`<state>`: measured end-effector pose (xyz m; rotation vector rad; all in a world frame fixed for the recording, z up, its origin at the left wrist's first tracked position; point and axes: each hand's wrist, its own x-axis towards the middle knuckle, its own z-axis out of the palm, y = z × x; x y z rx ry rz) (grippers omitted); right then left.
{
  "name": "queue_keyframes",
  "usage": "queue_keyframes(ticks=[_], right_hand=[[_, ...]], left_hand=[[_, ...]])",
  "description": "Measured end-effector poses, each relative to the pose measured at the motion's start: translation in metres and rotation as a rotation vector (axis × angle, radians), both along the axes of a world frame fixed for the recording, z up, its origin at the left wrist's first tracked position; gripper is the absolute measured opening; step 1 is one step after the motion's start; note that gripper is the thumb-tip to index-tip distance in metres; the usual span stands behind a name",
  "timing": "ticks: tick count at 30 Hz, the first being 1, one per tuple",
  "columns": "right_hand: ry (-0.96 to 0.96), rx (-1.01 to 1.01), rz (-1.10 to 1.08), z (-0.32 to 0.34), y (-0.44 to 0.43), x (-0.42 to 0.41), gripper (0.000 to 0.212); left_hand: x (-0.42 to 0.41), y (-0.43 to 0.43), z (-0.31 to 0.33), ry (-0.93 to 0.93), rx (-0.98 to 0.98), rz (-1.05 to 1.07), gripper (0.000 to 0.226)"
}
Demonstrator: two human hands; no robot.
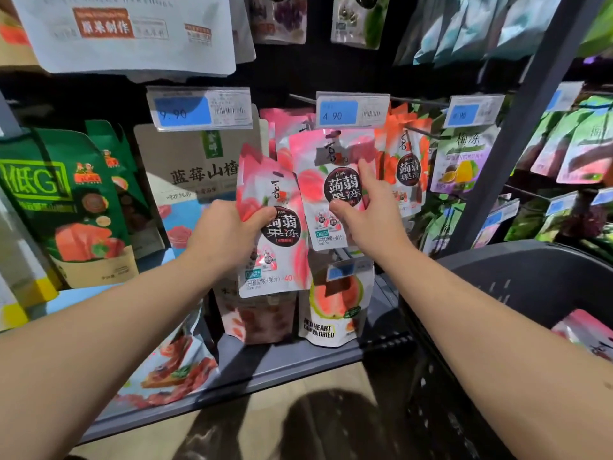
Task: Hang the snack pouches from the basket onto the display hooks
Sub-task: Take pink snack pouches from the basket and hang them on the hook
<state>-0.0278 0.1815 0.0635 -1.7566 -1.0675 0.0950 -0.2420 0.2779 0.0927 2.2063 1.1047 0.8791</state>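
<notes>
Glossy pink tilted pouch (282,260) is gripped by the left hand (229,234), flat upright pouch (331,154) pinched by the right hand (368,210).

A black back panel (351,68) lines the display rack. Clear price-tag holders (199,109) with blue labels hang in front of it. A grey upright post (517,127) leans across the right side. Below runs a grey shelf ledge (292,363), over a tan floor (232,423) marked by a dark shadow (318,423).

The pink pouches (335,180) look like glossy plastic film; the basket (517,287), matt grey plastic.
</notes>
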Motion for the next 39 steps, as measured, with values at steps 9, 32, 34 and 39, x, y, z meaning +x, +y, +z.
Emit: queue_keyframes(ticks=[9, 32, 34, 39], right_hand=[[-0.031, -0.111, -0.056, -0.008, 0.046, 0.008, 0.079], [0.046, -0.212, -0.117, 0.005, 0.074, 0.005, 0.057], [0.101, -0.158, -0.064, 0.012, 0.047, -0.008, 0.046], [0.284, -0.116, 0.154, 0.015, -0.007, -0.051, 0.078]], left_hand=[[-0.012, 0.017, -0.004, 0.001, -0.011, 0.008, 0.055], [-0.009, 0.015, -0.003, -0.137, -0.235, -0.007, 0.053], [-0.005, 0.009, -0.003, -0.160, -0.269, -0.024, 0.052], [0.012, -0.001, -0.002, -0.203, -0.263, -0.018, 0.048]])
